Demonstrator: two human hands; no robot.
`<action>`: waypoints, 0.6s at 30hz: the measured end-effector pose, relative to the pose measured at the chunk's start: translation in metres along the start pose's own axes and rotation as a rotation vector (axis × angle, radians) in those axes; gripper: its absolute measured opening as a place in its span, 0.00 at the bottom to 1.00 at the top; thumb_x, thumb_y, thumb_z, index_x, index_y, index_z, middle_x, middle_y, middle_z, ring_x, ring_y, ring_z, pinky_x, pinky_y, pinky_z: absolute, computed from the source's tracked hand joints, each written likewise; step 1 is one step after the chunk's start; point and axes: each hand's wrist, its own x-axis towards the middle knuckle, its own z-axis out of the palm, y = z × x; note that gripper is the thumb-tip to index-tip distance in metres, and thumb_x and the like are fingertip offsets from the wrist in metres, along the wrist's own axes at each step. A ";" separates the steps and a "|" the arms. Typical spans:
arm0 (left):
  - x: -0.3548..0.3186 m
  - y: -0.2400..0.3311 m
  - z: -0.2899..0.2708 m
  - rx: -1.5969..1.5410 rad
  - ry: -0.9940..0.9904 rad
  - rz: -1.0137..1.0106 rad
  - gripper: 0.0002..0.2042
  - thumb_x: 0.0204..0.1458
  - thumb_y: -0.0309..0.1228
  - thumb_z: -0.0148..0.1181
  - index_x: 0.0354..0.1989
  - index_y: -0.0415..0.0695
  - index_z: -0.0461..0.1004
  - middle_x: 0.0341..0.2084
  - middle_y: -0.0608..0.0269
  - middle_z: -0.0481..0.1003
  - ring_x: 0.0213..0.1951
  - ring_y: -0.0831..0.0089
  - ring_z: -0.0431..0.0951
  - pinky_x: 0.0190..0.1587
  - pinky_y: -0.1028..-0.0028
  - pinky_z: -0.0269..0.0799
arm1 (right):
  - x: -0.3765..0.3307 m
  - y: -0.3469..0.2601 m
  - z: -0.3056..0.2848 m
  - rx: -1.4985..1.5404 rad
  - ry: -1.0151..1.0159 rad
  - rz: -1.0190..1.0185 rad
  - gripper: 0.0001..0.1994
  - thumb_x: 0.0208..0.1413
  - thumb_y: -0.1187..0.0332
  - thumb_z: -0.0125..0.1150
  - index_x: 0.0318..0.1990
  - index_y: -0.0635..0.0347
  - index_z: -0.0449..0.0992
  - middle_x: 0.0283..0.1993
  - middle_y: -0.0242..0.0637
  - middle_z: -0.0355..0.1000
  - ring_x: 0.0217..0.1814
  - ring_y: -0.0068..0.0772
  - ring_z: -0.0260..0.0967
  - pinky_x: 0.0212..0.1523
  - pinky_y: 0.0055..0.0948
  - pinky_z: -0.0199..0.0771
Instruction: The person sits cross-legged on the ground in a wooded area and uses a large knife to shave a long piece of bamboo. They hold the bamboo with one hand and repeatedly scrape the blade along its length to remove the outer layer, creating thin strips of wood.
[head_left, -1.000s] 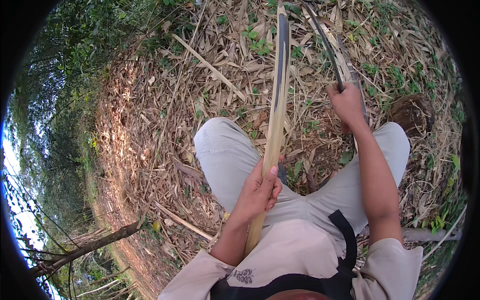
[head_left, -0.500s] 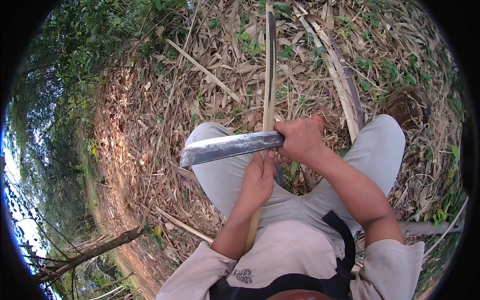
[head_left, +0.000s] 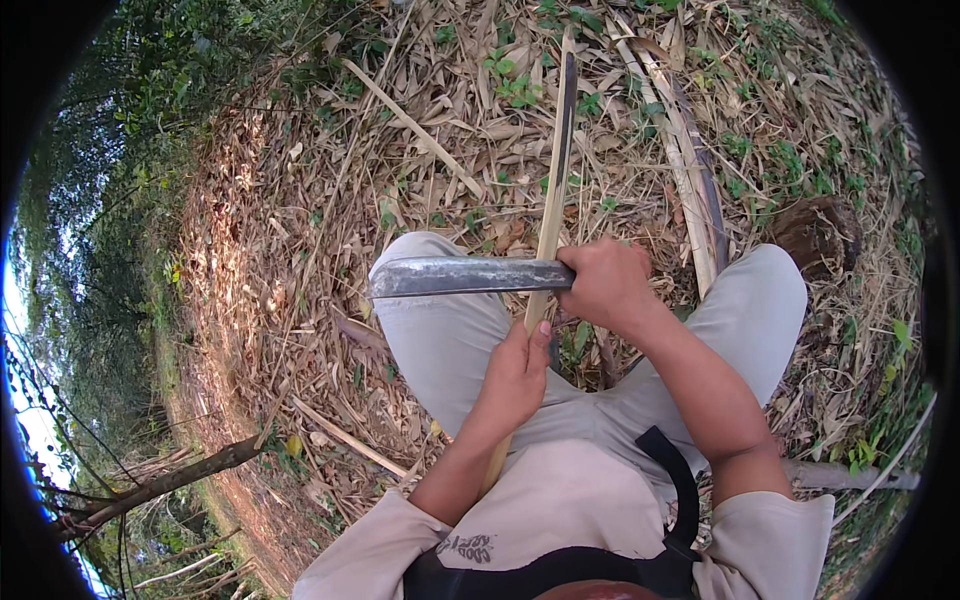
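A long bamboo strip (head_left: 553, 190) is gripped low down by the left hand (head_left: 517, 375), fingers wrapped around it and the thumb laid up along its edge. The strip's bottom end is lost behind that hand and the shirt, so it can't be seen where it stops. The big knife (head_left: 465, 276) is clenched in the right hand (head_left: 605, 285); the handle is totally swallowed by the fist, only the grey blade is shown, laid flat across the strip and pointing left over the left knee (head_left: 425, 265). Whether the edge is actually bitten into the strip is hard to make out. More split strips (head_left: 690, 190) are spread on the dry leaf litter (head_left: 300, 200) past the right knee, and a dark stump (head_left: 820, 235) is tucked beside them.
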 end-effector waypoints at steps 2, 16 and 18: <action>-0.005 0.000 -0.002 -0.001 -0.009 -0.015 0.16 0.69 0.39 0.41 0.46 0.39 0.71 0.22 0.74 0.66 0.22 0.86 0.58 0.24 0.80 0.59 | -0.003 0.002 0.011 -0.005 0.024 0.011 0.06 0.38 0.64 0.64 0.27 0.50 0.80 0.21 0.43 0.74 0.27 0.48 0.76 0.30 0.47 0.72; -0.060 0.007 -0.021 -0.133 -0.170 -0.086 0.16 0.69 0.42 0.43 0.43 0.39 0.68 0.19 0.74 0.61 0.22 0.84 0.59 0.25 0.78 0.59 | 0.085 0.140 -0.029 0.413 0.395 0.657 0.19 0.54 0.59 0.63 0.19 0.63 0.72 0.15 0.36 0.68 0.16 0.31 0.66 0.21 0.35 0.66; -0.035 -0.009 -0.028 -0.172 -0.053 -0.013 0.16 0.68 0.43 0.43 0.43 0.41 0.66 0.19 0.72 0.63 0.21 0.83 0.62 0.25 0.77 0.61 | 0.083 0.114 -0.008 0.778 0.380 0.597 0.11 0.57 0.66 0.60 0.26 0.59 0.69 0.15 0.26 0.61 0.13 0.20 0.57 0.16 0.25 0.57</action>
